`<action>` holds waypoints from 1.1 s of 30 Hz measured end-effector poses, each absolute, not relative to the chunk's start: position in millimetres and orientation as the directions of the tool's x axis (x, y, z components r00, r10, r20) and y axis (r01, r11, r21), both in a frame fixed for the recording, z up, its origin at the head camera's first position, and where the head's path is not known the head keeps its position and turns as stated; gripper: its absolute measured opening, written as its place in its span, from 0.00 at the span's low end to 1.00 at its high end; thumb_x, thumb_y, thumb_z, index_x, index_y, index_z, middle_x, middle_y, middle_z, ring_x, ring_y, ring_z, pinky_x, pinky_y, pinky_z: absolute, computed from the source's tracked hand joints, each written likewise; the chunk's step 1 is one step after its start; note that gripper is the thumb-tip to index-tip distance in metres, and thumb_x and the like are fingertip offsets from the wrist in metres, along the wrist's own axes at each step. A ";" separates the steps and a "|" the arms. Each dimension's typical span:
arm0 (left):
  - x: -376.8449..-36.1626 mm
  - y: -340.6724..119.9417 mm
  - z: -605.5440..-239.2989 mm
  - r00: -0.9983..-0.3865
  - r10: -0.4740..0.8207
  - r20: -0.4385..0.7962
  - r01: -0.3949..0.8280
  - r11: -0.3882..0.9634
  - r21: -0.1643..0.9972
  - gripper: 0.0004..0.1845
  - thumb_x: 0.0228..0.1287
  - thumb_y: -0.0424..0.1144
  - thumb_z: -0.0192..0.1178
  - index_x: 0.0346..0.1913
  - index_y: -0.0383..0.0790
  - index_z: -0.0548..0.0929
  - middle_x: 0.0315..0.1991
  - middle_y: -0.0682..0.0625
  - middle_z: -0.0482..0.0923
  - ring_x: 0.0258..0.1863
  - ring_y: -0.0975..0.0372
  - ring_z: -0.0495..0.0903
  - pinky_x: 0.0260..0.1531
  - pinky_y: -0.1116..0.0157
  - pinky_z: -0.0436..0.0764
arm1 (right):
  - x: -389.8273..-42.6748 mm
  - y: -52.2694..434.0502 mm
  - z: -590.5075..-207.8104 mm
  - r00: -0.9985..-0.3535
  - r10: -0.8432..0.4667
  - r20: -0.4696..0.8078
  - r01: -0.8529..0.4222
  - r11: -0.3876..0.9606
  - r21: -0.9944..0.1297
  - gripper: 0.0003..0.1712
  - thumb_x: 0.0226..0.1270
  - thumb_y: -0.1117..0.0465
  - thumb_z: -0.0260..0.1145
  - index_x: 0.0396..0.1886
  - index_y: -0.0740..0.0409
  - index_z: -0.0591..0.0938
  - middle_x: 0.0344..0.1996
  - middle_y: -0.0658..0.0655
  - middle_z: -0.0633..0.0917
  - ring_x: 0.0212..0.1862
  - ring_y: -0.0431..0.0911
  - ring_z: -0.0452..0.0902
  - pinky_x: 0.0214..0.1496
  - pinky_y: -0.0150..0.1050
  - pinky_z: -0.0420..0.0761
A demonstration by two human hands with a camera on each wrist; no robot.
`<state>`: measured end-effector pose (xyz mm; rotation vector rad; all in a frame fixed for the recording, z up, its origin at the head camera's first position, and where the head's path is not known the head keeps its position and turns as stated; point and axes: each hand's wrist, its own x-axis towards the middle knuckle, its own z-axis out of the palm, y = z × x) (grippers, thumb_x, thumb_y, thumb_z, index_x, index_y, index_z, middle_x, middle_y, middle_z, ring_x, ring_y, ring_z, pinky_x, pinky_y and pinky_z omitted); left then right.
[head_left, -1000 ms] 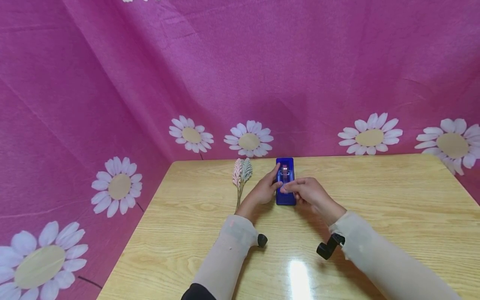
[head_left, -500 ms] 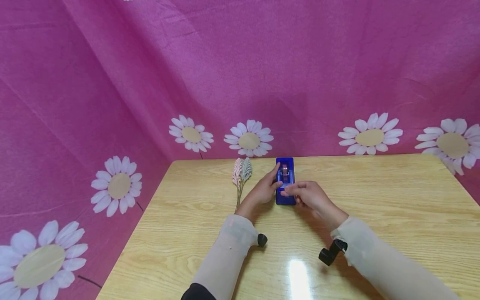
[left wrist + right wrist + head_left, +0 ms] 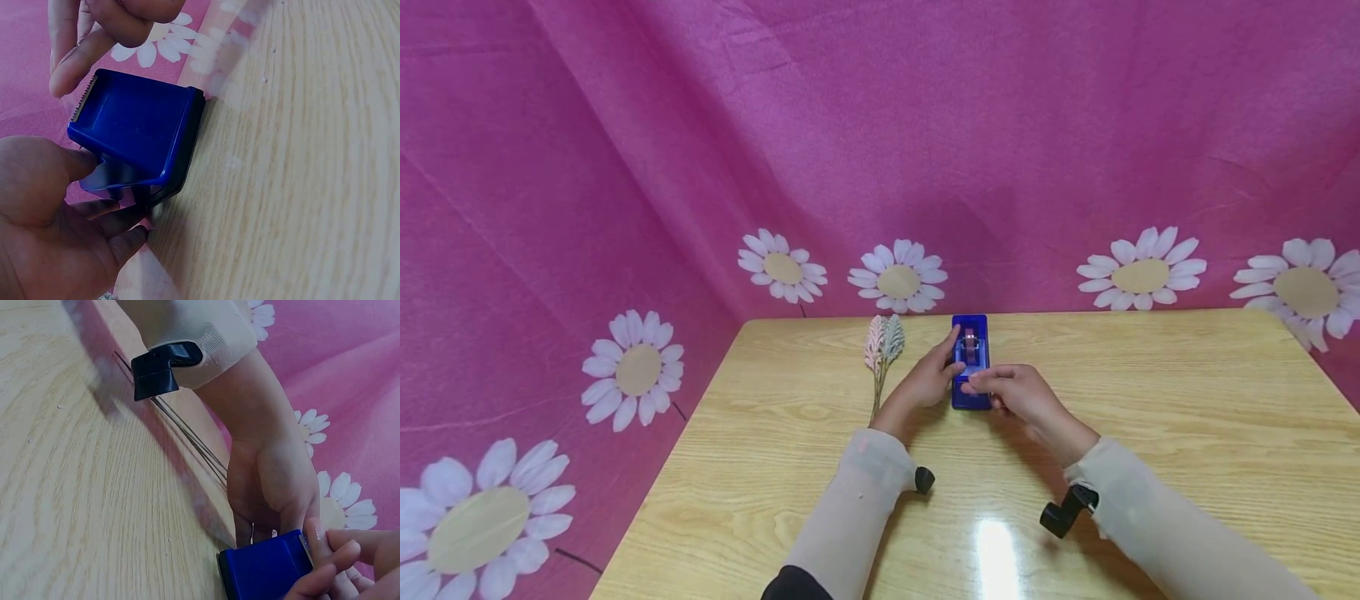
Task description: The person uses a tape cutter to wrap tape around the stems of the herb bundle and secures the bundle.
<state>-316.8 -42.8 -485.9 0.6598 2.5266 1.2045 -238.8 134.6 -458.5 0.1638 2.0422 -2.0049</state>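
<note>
A blue tape dispenser stands on the wooden table with a roll of tape in its middle. My left hand grips its left side; in the left wrist view the thumb presses its wall and the fingers curl below. A toothed metal cutter tops the dispenser's near end. Right at that edge, my right hand brings thumb and index finger together, pinching the end of the tape; the clear strip itself hardly shows. In the right wrist view both hands meet around the dispenser.
Pink and grey artificial flower sprigs lie left of the dispenser, their stems running beside my left forearm. Pink daisy-printed cloth hangs behind and left of the table. Black camera mounts sit at my wrists.
My right hand has drawn slightly back toward me and right, down to the dispenser's near end, uncovering more of its middle. My left hand and the dispenser have stayed in place.
</note>
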 end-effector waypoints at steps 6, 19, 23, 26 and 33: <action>-317.3 -42.9 -486.5 -0.867 0.497 -0.044 0.279 0.556 0.783 0.36 0.83 0.42 0.47 0.84 0.55 0.43 0.83 0.47 0.50 0.81 0.55 0.52 0.78 0.56 0.55 | -237.5 134.6 -459.1 -0.954 -0.117 -0.274 0.272 0.031 -0.962 0.19 0.77 0.59 0.66 0.57 0.71 0.83 0.41 0.55 0.92 0.21 0.35 0.66 0.25 0.31 0.70; -317.0 -43.4 -485.9 -0.869 0.493 -0.046 0.279 0.565 0.776 0.36 0.83 0.41 0.47 0.84 0.55 0.43 0.83 0.46 0.50 0.81 0.55 0.53 0.78 0.57 0.55 | -230.8 134.2 -462.0 -0.950 -0.127 -0.284 0.282 0.035 -0.959 0.18 0.76 0.60 0.66 0.55 0.71 0.83 0.41 0.57 0.92 0.22 0.35 0.67 0.26 0.30 0.70; -316.0 -43.5 -485.0 -0.871 0.489 -0.051 0.275 0.570 0.774 0.36 0.83 0.41 0.47 0.84 0.55 0.44 0.83 0.46 0.51 0.80 0.55 0.53 0.78 0.56 0.56 | -228.9 134.7 -463.4 -0.947 -0.124 -0.296 0.295 0.024 -0.955 0.17 0.77 0.61 0.65 0.54 0.70 0.83 0.41 0.57 0.92 0.21 0.34 0.67 0.25 0.29 0.70; -316.4 -43.0 -485.0 -0.871 0.489 -0.049 0.279 0.574 0.770 0.36 0.83 0.41 0.47 0.84 0.55 0.44 0.82 0.45 0.51 0.80 0.55 0.54 0.78 0.56 0.56 | -227.6 134.5 -465.0 -0.946 -0.114 -0.303 0.304 0.011 -0.953 0.16 0.76 0.61 0.66 0.53 0.70 0.84 0.39 0.56 0.92 0.21 0.34 0.67 0.24 0.29 0.69; -317.7 -42.7 -486.2 -0.869 0.494 -0.040 0.285 0.564 0.775 0.36 0.83 0.40 0.47 0.84 0.54 0.44 0.82 0.45 0.52 0.80 0.55 0.55 0.78 0.57 0.56 | -223.5 134.8 -467.7 -0.941 -0.122 -0.316 0.318 -0.001 -0.948 0.12 0.75 0.60 0.67 0.48 0.65 0.87 0.38 0.54 0.92 0.21 0.34 0.67 0.25 0.29 0.69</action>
